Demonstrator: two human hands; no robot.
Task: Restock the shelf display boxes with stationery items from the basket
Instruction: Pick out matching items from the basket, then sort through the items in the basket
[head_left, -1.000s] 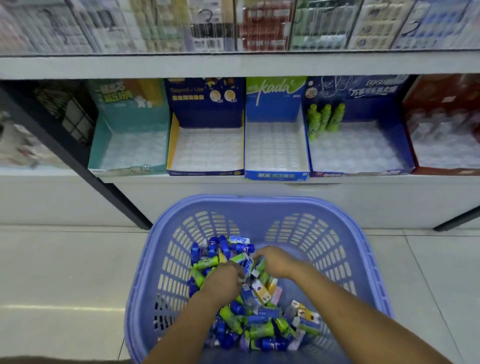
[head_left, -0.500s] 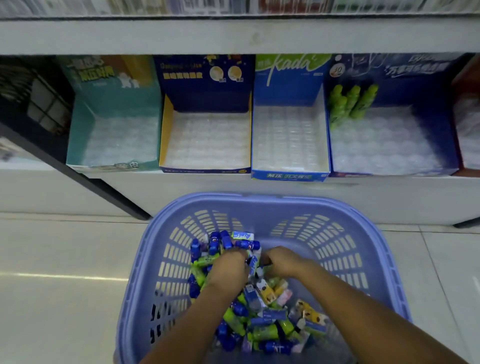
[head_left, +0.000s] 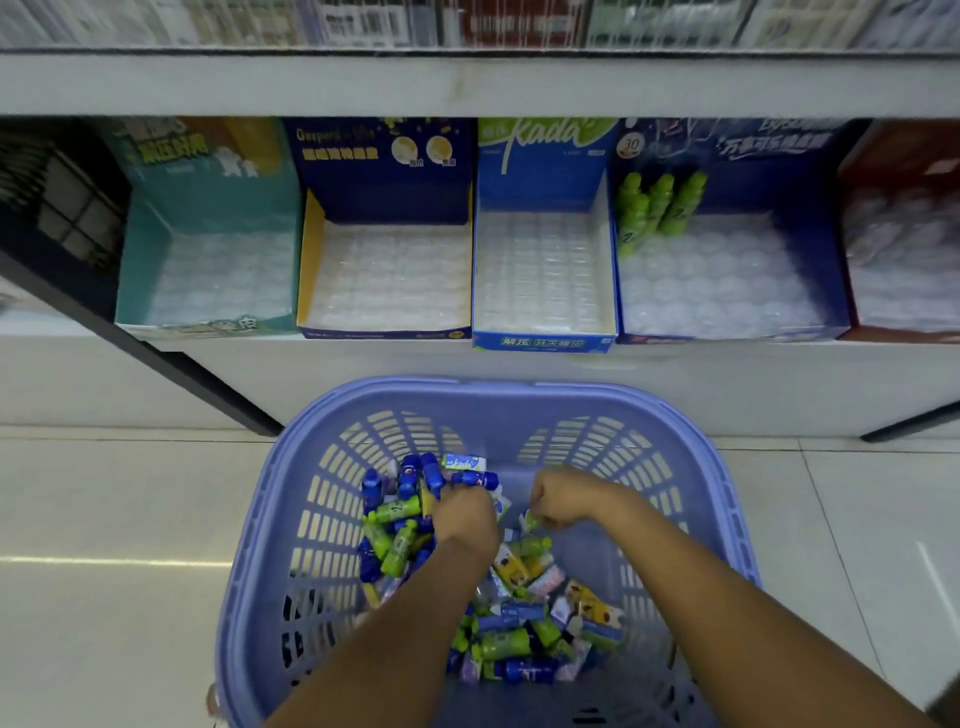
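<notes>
A lavender plastic basket (head_left: 498, 391) stands on the floor below the shelf. It holds a pile of small stationery items (head_left: 514, 623), mostly blue and green bottle shapes and wrapped packets. My left hand (head_left: 465, 514) is dug into the pile, its fingers curled down and hidden among blue and green pieces. My right hand (head_left: 563, 499) is curled just above the pile, with a small green piece (head_left: 531, 520) at its fingertips. On the shelf stand a teal display box (head_left: 143, 270), a navy and yellow box (head_left: 310, 260), a blue "kada" box (head_left: 543, 342) and a dark blue box (head_left: 753, 171) with three green bottles (head_left: 660, 202).
A red display box (head_left: 883, 156) sits at the far right of the shelf. A shelf board (head_left: 467, 83) runs above the boxes, with packaged goods on it. A dark slanted shelf post (head_left: 171, 374) comes down left of the basket. Pale floor tiles (head_left: 104, 571) surround the basket.
My right hand has drawn away from the left hand, up and to the right. My left hand has stayed in the pile. The view has moved closer to the shelf.
</notes>
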